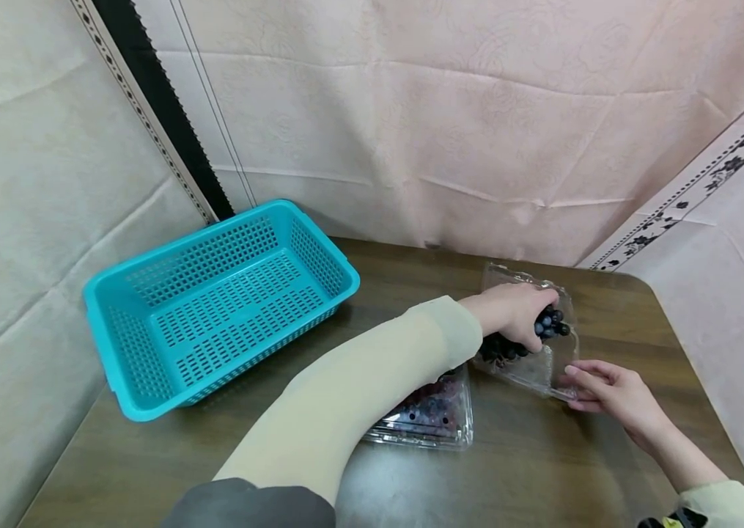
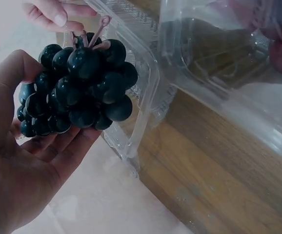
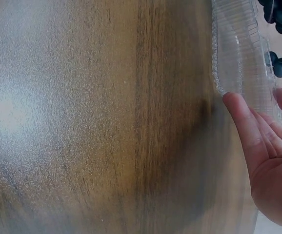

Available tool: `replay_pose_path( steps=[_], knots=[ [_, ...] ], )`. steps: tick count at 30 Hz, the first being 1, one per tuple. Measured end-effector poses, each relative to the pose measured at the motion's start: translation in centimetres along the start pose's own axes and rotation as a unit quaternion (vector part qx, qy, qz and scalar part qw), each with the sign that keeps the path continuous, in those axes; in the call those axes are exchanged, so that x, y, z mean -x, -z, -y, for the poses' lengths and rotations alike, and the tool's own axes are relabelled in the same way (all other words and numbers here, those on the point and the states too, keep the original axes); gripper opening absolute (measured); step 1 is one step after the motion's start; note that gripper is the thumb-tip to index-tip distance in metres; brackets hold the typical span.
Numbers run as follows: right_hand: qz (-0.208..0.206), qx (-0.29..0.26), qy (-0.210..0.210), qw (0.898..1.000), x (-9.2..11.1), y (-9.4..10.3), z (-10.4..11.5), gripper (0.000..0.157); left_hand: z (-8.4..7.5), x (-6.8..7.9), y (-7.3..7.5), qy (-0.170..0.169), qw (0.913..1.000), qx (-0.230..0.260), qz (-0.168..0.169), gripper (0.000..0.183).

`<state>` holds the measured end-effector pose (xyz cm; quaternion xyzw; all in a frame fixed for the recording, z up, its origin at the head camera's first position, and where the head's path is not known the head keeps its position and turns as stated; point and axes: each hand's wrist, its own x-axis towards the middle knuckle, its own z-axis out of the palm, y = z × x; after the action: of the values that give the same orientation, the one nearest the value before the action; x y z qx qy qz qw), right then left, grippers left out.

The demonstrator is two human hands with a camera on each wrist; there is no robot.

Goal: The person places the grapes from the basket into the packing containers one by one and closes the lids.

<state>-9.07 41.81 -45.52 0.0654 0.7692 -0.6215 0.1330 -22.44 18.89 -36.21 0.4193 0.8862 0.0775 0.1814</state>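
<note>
In the head view my left hand (image 1: 515, 312) reaches across to the right and grips a bunch of dark, nearly black grapes (image 1: 548, 324). Thumb and fingers curl round the bunch (image 2: 77, 87) in the left wrist view, its pinkish stems pointing up. The grapes are over a clear plastic box (image 1: 528, 375) near the table's back right. My right hand (image 1: 616, 396) pinches the near right corner of that box between thumb and fingers. In the right wrist view the right index fingertip (image 3: 233, 100) lies against the box's clear wall (image 3: 229, 44).
A turquoise perforated basket (image 1: 108, 352) stands on the left of the wooden table (image 1: 510, 469). Partly under my left sleeve (image 1: 358, 381) sits a second clear box (image 1: 470, 425) holding reddish-purple grapes. Pale cloth (image 1: 477, 132) hangs behind and along both sides.
</note>
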Motion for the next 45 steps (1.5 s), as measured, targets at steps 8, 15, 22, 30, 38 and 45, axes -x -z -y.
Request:
replay_pose_path(
  steps=[8, 15, 22, 30, 38, 45],
  knots=[
    [-0.002, 0.008, -0.003, 1.000, 0.0, -0.1, 0.0, 0.028, -1.0, -0.5, -0.2, -0.002, 0.9976, -0.065, 0.026, 0.071],
    [0.003, -0.001, 0.001, 1.000, -0.1, -0.3, 0.0, 0.022, -1.8, -1.0, -0.8, -0.002, 0.9912, -0.121, 0.054, 0.080],
    [-0.001, 0.002, 0.010, 1.000, -0.1, -0.7, -0.1, 0.028, -2.2, -1.3, -1.9, 0.002, 0.9876, -0.141, 0.069, 0.078],
    [-0.005, 0.006, 0.008, 1.000, -0.1, -0.7, -0.1, 0.030, -2.1, -1.7, -3.0, -0.026, 0.9869, -0.152, 0.047, 0.082],
    [-0.007, 0.004, 0.011, 1.000, -0.1, -0.6, -0.2, 0.028, -2.0, -1.8, -3.8, -0.066, 0.9798, -0.185, 0.038, 0.071],
    [-0.003, -0.002, 0.013, 1.000, -0.1, -0.4, -0.3, 0.024, -1.3, -1.5, -3.7, -0.079, 0.9784, -0.188, 0.032, 0.068]
  ],
)
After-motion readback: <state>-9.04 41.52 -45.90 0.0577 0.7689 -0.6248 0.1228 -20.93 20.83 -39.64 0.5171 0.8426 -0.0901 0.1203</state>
